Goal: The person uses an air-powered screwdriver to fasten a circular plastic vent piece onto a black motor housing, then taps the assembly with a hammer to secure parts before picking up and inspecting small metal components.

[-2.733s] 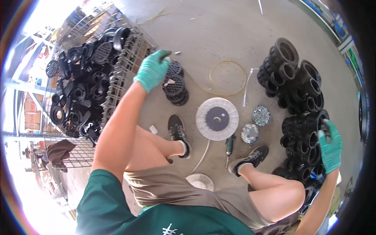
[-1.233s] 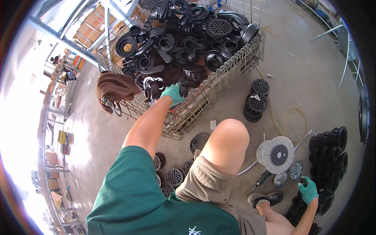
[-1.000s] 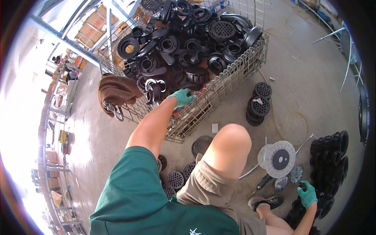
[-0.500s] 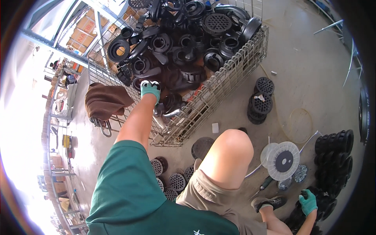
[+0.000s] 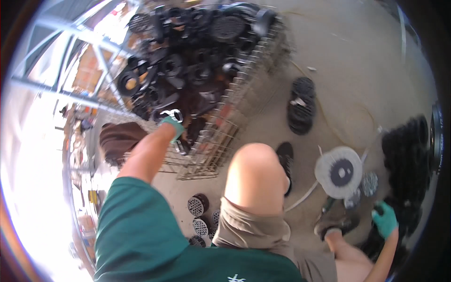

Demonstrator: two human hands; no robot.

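My left hand, in a green glove, is at the near left corner of a wire cage piled with black plastic parts. Its fingers are closed around a glossy black plastic part with a round opening; blur hides the exact grip. Down on the right, my right hand, also gloved in green, hovers beside stacked black ribbed rings. Its thumb and fingers stand apart, with a dark gap between them. I cannot make out anything held there.
Brown cloth hangs on the cage's left side. Dark perforated round pieces lie on the floor by my leg, and a dark stack stands right of the cage. A white reel with pale tubing lies near my shoe. Metal framework rises at left.
The whole view has shifted and blurred with head movement. My left hand stays at the same cage corner. My right hand has moved rightward and up along the stacked rings.
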